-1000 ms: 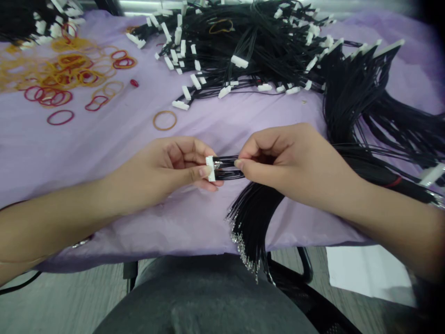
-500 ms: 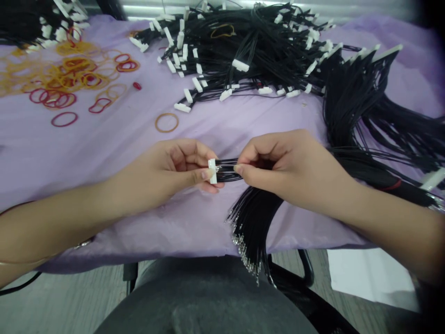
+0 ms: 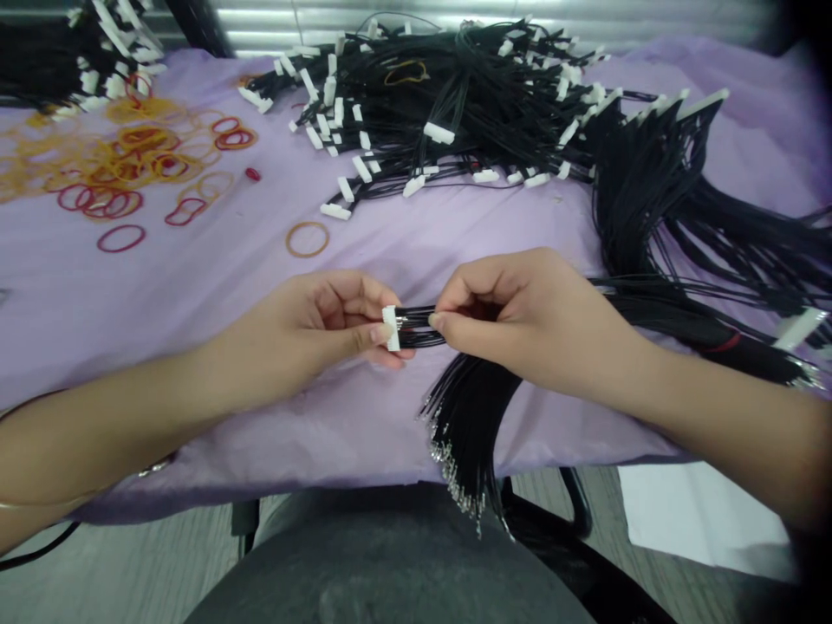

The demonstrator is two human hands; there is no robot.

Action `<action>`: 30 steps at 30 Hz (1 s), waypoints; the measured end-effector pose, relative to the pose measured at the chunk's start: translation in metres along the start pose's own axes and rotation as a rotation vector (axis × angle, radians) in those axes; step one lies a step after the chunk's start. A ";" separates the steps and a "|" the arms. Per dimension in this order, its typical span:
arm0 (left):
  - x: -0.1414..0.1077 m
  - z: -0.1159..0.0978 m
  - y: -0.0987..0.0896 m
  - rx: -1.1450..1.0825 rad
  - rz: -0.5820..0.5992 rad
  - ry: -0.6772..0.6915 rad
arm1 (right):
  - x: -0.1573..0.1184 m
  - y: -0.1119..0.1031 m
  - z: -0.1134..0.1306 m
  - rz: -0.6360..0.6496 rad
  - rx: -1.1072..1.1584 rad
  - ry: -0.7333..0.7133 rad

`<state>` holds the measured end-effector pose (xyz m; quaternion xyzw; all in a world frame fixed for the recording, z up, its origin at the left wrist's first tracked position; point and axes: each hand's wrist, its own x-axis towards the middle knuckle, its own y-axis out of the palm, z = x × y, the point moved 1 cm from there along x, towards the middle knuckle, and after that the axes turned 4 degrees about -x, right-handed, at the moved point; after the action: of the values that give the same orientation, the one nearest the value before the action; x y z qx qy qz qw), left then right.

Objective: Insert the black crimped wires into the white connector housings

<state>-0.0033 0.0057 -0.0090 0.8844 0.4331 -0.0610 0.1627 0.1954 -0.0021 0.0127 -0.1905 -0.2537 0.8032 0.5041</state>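
Note:
My left hand (image 3: 331, 321) pinches a small white connector (image 3: 391, 328) between thumb and fingers. Several thin black wires (image 3: 414, 328) run from the connector's right side toward my right hand (image 3: 513, 312). With thumb and forefinger closed, that hand grips a black wire close to the connector; its other fingers are curled. Small metal terminals glint where wires meet the connector. Below my right hand, a bundle of loose black wires (image 3: 477, 407) droops over the table edge, its bare metal tips pointing down. My right hand hides part of the wires behind it.
A heap of black wire harnesses (image 3: 500, 95) with white connectors lies at the back, more bundles (image 3: 650, 173) at the right. Loose rubber bands (image 3: 136, 156) are scattered at the left, a single band (image 3: 308, 240) nearer. Purple cloth (image 3: 227, 251) covers the table; a chair armrest (image 3: 578, 503) stands below.
The whole view has shifted slightly, so table things sit a little lower and more to the left. Both hands keep their hold on the connector and wire, with hardly any movement between them.

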 end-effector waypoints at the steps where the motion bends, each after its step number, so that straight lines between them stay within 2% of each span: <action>1: 0.000 0.000 0.000 0.002 -0.010 -0.002 | 0.000 0.000 0.000 0.002 -0.005 -0.002; 15: 0.001 -0.001 0.000 -0.050 0.028 0.004 | 0.000 -0.003 0.000 0.046 0.015 -0.093; 24: 0.000 0.002 -0.002 0.020 0.057 0.020 | 0.001 0.000 -0.003 0.073 0.017 -0.126; 30: 0.000 0.000 -0.002 0.021 0.034 -0.015 | 0.002 0.002 -0.006 0.095 -0.075 -0.166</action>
<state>-0.0049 0.0067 -0.0094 0.8930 0.4158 -0.0697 0.1576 0.1966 0.0003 0.0068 -0.1538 -0.3150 0.8292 0.4354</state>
